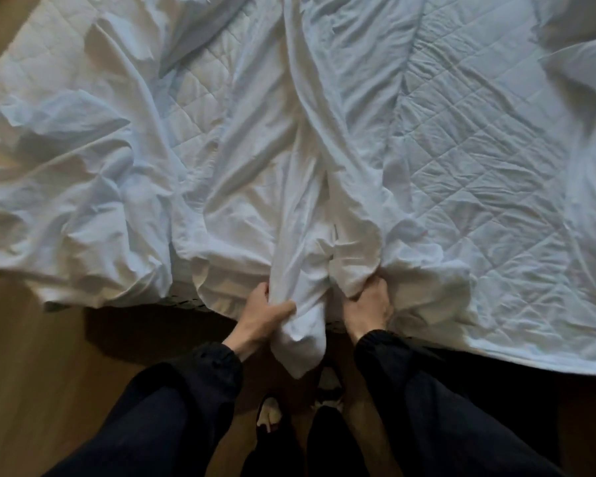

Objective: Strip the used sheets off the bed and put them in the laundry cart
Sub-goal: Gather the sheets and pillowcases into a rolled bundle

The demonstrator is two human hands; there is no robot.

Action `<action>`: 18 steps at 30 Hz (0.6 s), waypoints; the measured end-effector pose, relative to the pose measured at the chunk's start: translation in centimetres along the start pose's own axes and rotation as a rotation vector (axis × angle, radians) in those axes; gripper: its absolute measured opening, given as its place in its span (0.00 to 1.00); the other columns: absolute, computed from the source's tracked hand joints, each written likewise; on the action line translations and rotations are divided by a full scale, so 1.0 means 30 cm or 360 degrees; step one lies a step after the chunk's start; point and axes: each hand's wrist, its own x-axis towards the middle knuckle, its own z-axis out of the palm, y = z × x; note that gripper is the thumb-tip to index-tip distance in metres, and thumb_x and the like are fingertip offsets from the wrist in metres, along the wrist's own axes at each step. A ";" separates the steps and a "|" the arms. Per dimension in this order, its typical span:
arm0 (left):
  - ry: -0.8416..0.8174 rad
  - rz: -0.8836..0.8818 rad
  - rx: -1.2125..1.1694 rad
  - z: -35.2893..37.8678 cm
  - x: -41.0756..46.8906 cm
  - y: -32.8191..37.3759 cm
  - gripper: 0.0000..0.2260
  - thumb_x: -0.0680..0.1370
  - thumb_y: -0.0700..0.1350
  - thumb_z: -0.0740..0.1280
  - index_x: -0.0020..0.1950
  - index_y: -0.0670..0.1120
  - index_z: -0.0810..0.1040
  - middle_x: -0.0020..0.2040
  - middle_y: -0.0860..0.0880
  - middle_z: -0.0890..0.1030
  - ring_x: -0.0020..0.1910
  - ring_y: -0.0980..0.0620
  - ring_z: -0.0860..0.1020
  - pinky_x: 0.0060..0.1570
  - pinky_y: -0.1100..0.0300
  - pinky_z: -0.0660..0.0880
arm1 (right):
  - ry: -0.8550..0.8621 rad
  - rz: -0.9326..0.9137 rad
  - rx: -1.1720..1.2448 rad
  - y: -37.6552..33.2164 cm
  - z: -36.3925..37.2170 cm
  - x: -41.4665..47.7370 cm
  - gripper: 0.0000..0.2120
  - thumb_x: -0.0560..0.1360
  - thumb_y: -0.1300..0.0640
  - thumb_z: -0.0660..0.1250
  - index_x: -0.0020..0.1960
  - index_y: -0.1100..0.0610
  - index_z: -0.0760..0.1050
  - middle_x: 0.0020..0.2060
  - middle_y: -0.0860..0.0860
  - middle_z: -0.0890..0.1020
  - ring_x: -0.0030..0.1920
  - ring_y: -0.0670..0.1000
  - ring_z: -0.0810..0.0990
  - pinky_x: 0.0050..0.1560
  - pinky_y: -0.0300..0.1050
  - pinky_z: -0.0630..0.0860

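Wooden floor [31, 373] at the bedside, white sheet [255, 187] rumpled over the quilted mattress pad [479, 160].
One twisted fold hangs off the near edge; the left hand [262, 318] curls tight round that fold, the right hand [369, 304] clutches a bunch just beside it. Dark sleeves [193, 390] below; a pillow [578, 63] far right.

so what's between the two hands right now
A gathered fold of the white sheet hangs between the left hand and right hand, in the head view.
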 end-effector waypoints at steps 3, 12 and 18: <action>0.0008 -0.0012 -0.0191 -0.084 -0.027 -0.007 0.25 0.60 0.41 0.65 0.57 0.39 0.74 0.48 0.44 0.80 0.43 0.49 0.79 0.33 0.65 0.75 | 0.0085 0.0210 0.0501 -0.037 -0.088 0.040 0.12 0.76 0.58 0.64 0.56 0.64 0.76 0.54 0.63 0.79 0.57 0.64 0.76 0.52 0.48 0.71; 0.0913 -0.0189 0.0351 -0.347 0.060 -0.074 0.07 0.76 0.43 0.60 0.50 0.43 0.74 0.47 0.43 0.77 0.48 0.42 0.74 0.46 0.51 0.71 | -0.0113 0.0040 0.0771 -0.067 -0.148 -0.031 0.20 0.72 0.47 0.55 0.47 0.62 0.76 0.42 0.58 0.81 0.46 0.62 0.79 0.46 0.55 0.77; 0.0823 0.0205 0.0856 -0.206 0.012 -0.039 0.28 0.75 0.45 0.66 0.74 0.46 0.61 0.69 0.43 0.63 0.67 0.44 0.64 0.68 0.51 0.62 | -0.0665 -0.0357 0.0359 -0.135 -0.089 -0.120 0.29 0.75 0.44 0.64 0.70 0.58 0.64 0.61 0.50 0.75 0.59 0.51 0.76 0.61 0.49 0.75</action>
